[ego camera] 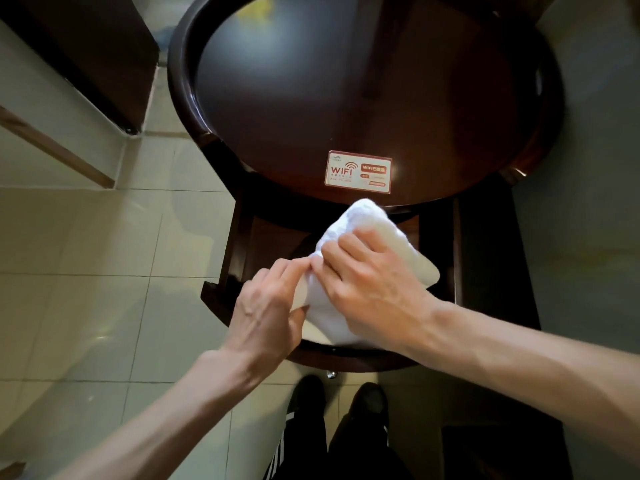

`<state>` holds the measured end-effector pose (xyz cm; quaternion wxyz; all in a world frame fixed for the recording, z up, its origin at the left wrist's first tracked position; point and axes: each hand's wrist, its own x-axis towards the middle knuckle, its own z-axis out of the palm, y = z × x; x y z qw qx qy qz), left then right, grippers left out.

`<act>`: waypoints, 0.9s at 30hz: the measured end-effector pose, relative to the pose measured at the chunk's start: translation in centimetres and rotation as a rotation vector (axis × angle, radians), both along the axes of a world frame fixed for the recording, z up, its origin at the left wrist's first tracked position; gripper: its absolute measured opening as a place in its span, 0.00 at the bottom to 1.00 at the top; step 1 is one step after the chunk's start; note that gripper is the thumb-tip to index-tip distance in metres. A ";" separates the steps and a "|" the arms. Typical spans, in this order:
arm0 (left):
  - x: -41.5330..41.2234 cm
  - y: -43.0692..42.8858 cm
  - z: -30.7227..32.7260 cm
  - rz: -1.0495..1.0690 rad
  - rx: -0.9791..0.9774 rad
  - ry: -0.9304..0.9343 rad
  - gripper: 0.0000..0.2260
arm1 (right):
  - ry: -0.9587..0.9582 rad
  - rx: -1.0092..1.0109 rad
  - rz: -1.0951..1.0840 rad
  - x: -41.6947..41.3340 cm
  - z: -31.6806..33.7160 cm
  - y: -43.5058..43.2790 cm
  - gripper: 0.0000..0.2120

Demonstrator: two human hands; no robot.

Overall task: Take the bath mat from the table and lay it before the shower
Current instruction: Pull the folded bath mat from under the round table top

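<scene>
A folded white bath mat [377, 233] is held in the air just in front of the near edge of the round dark wooden table [311, 109]. My left hand [270, 306] pinches the mat's lower left edge between fingers and thumb. My right hand [367, 282] lies over the top of the mat with its fingers curled round the fold, and hides much of it.
A WIFI card [358, 172] lies on the tabletop near its front edge. Below the top, a lower shelf [346, 356] of the table shows. Pale floor tiles [104, 271] spread to the left, with dark furniture [97, 57] at the upper left. My shoes [339, 400] stand close to the table.
</scene>
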<state>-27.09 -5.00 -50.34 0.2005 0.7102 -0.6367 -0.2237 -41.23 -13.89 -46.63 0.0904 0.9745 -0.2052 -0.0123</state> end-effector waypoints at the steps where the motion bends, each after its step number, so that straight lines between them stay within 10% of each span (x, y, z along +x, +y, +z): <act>1: 0.0 -0.5 0.4 -0.034 -0.010 -0.013 0.32 | 0.041 0.016 -0.040 -0.1 0.6 -0.3 0.11; 6: -0.1 -3.7 2.1 -0.175 -0.051 -0.133 0.23 | 0.213 0.124 -0.202 -0.9 2.1 -2.4 0.19; 27: -1.9 -8.5 9.9 -0.209 -0.098 -0.266 0.19 | -0.158 0.191 -0.353 -4.4 7.5 -5.2 0.14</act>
